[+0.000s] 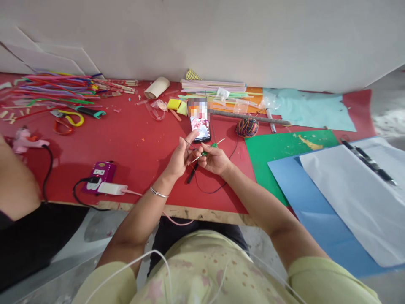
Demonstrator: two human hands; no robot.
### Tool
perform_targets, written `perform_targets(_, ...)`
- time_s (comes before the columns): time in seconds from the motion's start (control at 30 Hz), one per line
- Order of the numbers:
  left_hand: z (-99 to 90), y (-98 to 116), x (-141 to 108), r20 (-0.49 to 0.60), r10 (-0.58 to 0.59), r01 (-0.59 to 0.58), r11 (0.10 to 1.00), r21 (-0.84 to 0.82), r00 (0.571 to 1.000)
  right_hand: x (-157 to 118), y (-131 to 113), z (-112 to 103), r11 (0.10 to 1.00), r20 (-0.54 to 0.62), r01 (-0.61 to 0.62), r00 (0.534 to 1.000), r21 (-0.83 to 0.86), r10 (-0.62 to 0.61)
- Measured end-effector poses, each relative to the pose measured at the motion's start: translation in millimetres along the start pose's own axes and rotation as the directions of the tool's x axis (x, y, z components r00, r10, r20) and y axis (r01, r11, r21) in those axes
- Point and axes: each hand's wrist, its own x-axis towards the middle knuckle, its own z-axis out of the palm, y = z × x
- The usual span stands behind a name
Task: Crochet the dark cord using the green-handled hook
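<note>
My right hand is closed around a thin pale stick with bright green wrapping or material on it. My left hand is just beside it, fingers bent around a strand of dark yarn, with one finger reaching toward the phone. The strand hangs in a loop below my hands and leads up to a multicoloured yarn ball on the right. Beyond my fingers a smartphone lies with its screen lit. A black pen-like object lies under my hands, partly hidden.
Colourful pipe cleaners, pliers with yellow and red handles and a cardboard tube lie at the left and back. A purple power socket sits front left. A grey rod and blue sheets lie right. Another person's arm is far left.
</note>
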Motion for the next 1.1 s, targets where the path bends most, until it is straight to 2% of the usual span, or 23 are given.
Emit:
perform_targets(0.1, 2.5, 2, 0, 0.038, -0.015, 0.019, 0.995, -0.094, 0.999, 1, -2, 0, 0.997, -0.029, 0.014, 1.0, 0.07, -0.012)
perform_targets(0.17, 0.4, -2, 1, 0.073, 0.004, 0.004, 0.995, -0.099, 0.997, 0, -4, 0, 0.994, -0.053, 0.056, 0.997, 0.096, -0.051)
perform_targets(0.27, -6.9, -11, 4, 0.112, 0.057, -0.053, 0.998, -0.039, 0.992, -1, -5, 2, 0.989, -0.07, 0.092, 0.994, 0.12, -0.084)
perform_targets(0.4, -16.1, -19, 7, 0.096, 0.14, -0.146, 0.987, 0.063, 0.986, -2, -2, 5, 0.991, -0.075, 0.07, 0.995, 0.11, -0.062)
perform_targets(0.53, -16.8, -17, 6, 0.113, 0.116, -0.126, 0.988, 0.085, 0.987, -2, -3, 6, 0.987, -0.051, 0.09, 0.995, 0.131, -0.084)
perform_targets(0.63, -11.4, -14, 4, 0.125, 0.088, -0.101, 0.99, 0.103, 0.988, -2, -5, 6, 0.98, -0.087, 0.129, 0.989, 0.149, -0.117)
perform_targets(0.73, -5.7, -10, 3, 0.089, 0.067, -0.075, 0.993, 0.086, 0.994, -2, -7, 6, 0.981, -0.114, 0.129, 0.987, 0.146, -0.113)
perform_targets(0.97, -3.1, -8, 1, 0.041, 0.021, -0.025, 0.993, 0.119, 0.999, -2, -5, 8, 0.983, -0.075, 0.127, 0.99, 0.135, -0.118)
perform_targets(1.03, -4.4, -10, 1, 0.072, 0.029, -0.039, 0.99, 0.137, 0.997, -2, -4, 7, 0.982, -0.057, 0.129, 0.991, 0.138, -0.122)
perform_targets(1.1, -6.1, -12, 1, 0.082, 0.09, -0.102, 0.983, 0.153, 0.993, -1, -5, 5, 0.981, -0.049, 0.135, 0.99, 0.141, -0.13)
